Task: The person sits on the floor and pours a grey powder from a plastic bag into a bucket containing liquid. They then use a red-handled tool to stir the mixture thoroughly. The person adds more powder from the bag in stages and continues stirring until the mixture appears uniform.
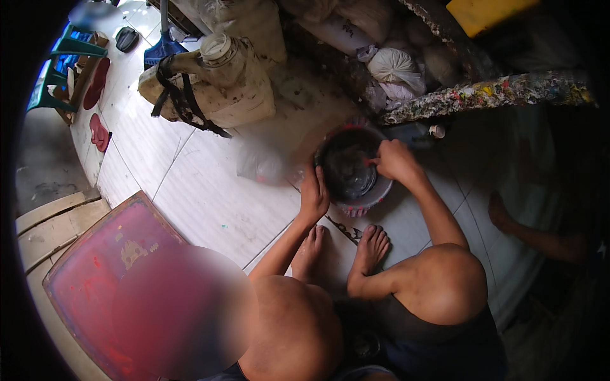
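- Steadying the basin (383, 188) seemed to be the job of the left hand (314, 193), which lay along its left side, fingers pointing away from the person; whether they hooked over the rim or only pressed flat, I could not tell.
- The right hand (397, 160) was curled closed over the basin's right side, clamped on a small red piece (370, 162) that reached inward; its far end was lost in the dark interior, so its kind could not be made out.
- The basin sat on the tiled floor (210, 184) just beyond the person's bare feet (372, 249), round and dark, with reddish marks around its outer edge.
- Inside lay dark, glistening contents (352, 171), wet by the look of them; how deep they went did not show.
- Judging by that, the basin was probably stiff-walled but weighty at the bottom, liable to slosh if tipped, and slick wherever its rim was wet.
- For lifting, opposite sides of the rim looked the surest hold, one palm to each; the red piece seemed light and best pinched at its outer end.
- Left of the basin lay a pale plastic bag (259, 162), likely soft and easily crumpled; beyond it stood a grimy jug (238, 95).
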Motion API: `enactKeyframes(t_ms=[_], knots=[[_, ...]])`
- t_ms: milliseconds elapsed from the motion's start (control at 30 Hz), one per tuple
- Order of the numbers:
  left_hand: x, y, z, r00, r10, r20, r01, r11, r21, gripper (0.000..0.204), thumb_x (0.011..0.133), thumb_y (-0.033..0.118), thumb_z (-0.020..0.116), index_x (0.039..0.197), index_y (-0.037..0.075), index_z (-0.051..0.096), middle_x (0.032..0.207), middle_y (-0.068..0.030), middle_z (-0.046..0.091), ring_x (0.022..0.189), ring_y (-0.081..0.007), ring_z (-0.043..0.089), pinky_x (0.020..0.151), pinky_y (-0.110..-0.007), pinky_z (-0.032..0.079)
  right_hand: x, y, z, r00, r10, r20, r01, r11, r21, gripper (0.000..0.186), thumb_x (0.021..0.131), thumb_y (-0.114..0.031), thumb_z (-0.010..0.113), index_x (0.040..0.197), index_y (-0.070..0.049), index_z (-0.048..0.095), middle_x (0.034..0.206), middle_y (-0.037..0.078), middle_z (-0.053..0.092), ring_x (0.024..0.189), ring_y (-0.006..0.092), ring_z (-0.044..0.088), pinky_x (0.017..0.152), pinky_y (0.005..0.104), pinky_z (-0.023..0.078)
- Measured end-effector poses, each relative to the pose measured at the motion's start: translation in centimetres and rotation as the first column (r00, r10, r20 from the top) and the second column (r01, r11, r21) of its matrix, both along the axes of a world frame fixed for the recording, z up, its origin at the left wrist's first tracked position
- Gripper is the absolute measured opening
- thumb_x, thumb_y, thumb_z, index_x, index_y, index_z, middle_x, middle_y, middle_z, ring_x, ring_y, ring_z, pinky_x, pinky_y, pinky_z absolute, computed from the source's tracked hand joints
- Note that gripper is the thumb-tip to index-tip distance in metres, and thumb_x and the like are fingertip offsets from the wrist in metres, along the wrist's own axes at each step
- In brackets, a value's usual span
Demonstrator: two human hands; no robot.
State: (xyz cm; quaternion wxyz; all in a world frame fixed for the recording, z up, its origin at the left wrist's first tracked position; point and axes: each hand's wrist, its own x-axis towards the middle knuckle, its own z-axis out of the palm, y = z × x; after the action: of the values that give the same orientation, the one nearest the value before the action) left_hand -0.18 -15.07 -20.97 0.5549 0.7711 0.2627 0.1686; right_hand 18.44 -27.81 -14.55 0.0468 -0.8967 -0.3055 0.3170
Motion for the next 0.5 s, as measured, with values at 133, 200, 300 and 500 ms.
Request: enactKeyframes(t_ms=[133, 200, 300, 500], knots=[[0.4, -0.2, -0.4, 1.0, 0.008, 0.009, -0.007, 1.0, -0.008, 0.04, 0.103, 0.019, 0.031, 0.138, 0.0, 0.033, 0.114, -0.0333, 0.058, 0.105, -0.0511, 0.056, 0.086, -0.05, 0.045, -1.8, -0.6, -1.6, 0.951, 0.294, -0.099, -0.303, 0.949, -0.091, 0.017, 0.079, -0.018, 0.069, 0.085, -0.003, 0.074, 0.083, 0.025, 0.067, 0.086, 0.0385, 0.067, 0.081, 0.0453, 0.052], [0.5, -0.2, -0.3, 1.0, 0.01, -0.015, -0.011, 0.999, -0.049, 0.041, 0.104, 0.021, 0.028, 0.139, 0.001, 0.033, 0.116, -0.0326, 0.057, 0.108, -0.0501, 0.055, 0.088, -0.05, 0.044, 1.1, -0.6, 0.0, 0.999, 0.035, 0.015, -0.034, 0.994, -0.1, 0.015, 0.078, -0.015, 0.068, 0.085, -0.003, 0.074, 0.083, 0.024, 0.068, 0.083, 0.038, 0.068, 0.076, 0.0454, 0.053], [0.5, -0.4, 0.6, 0.998, -0.02, -0.067, 0.015, 0.998, -0.066, 0.04, 0.104, 0.02, 0.029, 0.139, 0.001, 0.033, 0.115, -0.033, 0.058, 0.107, -0.0502, 0.055, 0.087, -0.05, 0.044, -1.9, 0.1, -2.6, 0.991, 0.133, 0.014, -0.133, 0.984, 0.116, 0.018, 0.078, -0.021, 0.074, 0.081, -0.003, 0.074, 0.08, 0.021, 0.068, 0.08, 0.0363, 0.068, 0.072, 0.0449, 0.054], [0.3, -0.4, -1.1, 1.0, 0.004, 0.01, -0.005, 1.0, 0.029, 0.04, 0.103, 0.016, 0.032, 0.14, 0.001, 0.033, 0.12, -0.0342, 0.054, 0.111, -0.0515, 0.052, 0.09, -0.05, 0.044, -0.2, 0.7, -1.2, 0.998, 0.061, 0.021, -0.062, 0.997, 0.038, 0.018, 0.076, -0.019, 0.072, 0.077, -0.001, 0.073, 0.078, 0.024, 0.067, 0.08, 0.0399, 0.067, 0.074, 0.0449, 0.054]])
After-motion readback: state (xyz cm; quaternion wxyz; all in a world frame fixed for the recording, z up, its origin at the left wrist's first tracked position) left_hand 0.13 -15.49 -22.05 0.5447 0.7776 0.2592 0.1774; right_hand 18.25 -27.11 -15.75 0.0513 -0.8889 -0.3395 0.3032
